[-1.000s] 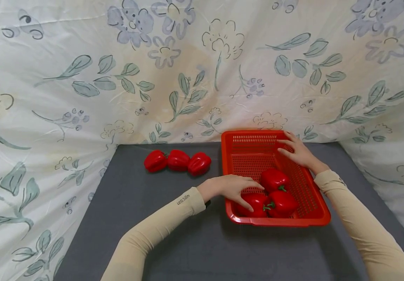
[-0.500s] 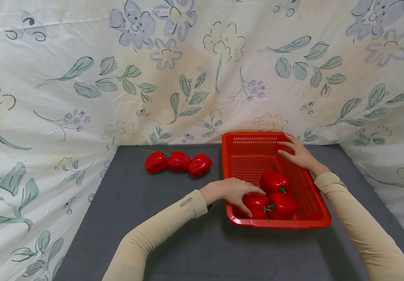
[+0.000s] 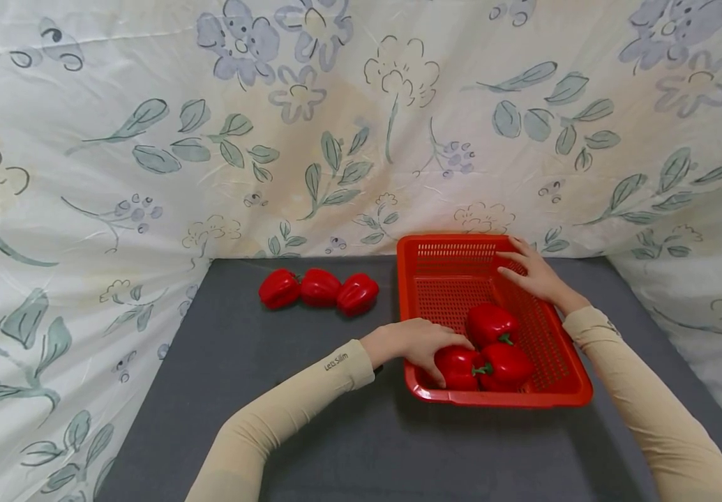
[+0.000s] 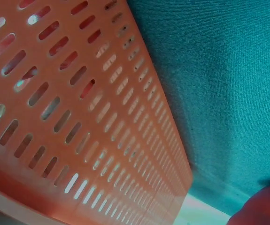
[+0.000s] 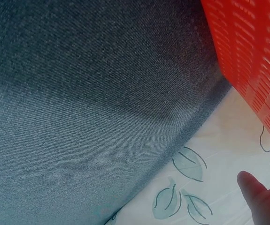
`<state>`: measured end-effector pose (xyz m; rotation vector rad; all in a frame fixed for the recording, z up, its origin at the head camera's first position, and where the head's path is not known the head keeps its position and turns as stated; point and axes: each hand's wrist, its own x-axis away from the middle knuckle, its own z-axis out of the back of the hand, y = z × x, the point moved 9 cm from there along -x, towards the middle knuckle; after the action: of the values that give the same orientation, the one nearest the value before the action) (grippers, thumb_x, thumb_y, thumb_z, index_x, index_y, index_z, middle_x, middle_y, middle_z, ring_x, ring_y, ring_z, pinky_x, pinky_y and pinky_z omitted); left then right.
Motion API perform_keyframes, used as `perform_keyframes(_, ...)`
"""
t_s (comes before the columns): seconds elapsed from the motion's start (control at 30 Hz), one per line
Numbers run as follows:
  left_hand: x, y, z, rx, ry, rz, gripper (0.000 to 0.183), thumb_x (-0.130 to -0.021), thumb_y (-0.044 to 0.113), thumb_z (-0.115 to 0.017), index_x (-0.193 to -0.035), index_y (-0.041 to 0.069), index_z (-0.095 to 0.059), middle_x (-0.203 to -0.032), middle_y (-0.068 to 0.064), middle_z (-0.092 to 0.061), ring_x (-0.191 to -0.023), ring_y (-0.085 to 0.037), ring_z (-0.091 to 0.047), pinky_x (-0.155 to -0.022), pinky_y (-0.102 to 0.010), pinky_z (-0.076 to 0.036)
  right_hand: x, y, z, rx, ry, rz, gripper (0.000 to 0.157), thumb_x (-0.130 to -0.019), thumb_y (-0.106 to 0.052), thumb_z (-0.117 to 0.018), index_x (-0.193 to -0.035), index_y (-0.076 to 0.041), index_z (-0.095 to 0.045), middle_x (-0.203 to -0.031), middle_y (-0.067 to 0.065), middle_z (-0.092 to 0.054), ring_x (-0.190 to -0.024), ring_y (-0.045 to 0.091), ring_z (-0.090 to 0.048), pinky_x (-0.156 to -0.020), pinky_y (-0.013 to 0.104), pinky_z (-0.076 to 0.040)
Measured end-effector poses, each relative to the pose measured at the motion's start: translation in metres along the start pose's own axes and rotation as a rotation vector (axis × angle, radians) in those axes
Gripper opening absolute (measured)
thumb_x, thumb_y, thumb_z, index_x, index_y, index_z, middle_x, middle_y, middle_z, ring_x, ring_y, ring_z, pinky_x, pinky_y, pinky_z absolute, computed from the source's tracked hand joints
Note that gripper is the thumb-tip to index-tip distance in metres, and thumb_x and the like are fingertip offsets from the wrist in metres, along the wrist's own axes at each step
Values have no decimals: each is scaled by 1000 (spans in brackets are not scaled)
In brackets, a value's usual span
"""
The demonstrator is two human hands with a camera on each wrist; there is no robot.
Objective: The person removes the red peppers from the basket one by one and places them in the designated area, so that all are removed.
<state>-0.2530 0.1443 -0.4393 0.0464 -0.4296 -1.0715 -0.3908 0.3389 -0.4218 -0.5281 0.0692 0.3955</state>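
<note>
A red plastic basket (image 3: 420,394) with slotted walls holds three red bell peppers with green stems. My left hand (image 3: 426,343) reaches over its left rim and grips the front-left bell pepper (image 3: 457,369), thumb at the near side and fingers across the top. Beside that lie another bell pepper (image 3: 507,367) and, behind, a third bell pepper (image 3: 491,324). My right hand (image 3: 533,277) rests at the basket's right rim near the back corner, fingers spread and loosely bent, holding no pepper. The left wrist view shows the basket's slotted wall (image 4: 78,108) but hides the grip.
Three more bell peppers lie in a row on the dark table (image 3: 310,432), left of the basket: a left one (image 3: 279,288), a middle one (image 3: 319,287) and a right one (image 3: 357,294). A flowered cloth (image 3: 335,139) hangs behind the table and along both sides.
My left hand has lowered onto the front-left bell pepper, and its thumb and fingers have closed around it. My right hand and the basket stay in place.
</note>
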Motion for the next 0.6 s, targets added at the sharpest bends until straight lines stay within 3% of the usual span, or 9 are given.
perform_keyframes(0.27,1,2,2,23,11,-11,82,-70,48,-75,-140,37,-35,-140,8,-42,-119,-7,-44,-96,-25,-42,1,-3,1,7,-4,-1,53,-93,-30,-54,-133,3,-45,-152,23,-11,-139,43,-2,-103,68,-8)
perform_keyframes(0.6,12,2,18,-2,118,-45,81,-70,47,-75,-140,32,-37,-134,6,-47,-113,-7,-47,-92,-23,-45,0,-5,1,3,3,-1,52,-92,-30,-55,-132,4,-46,-152,23,-12,-139,43,-3,-103,68,-9)
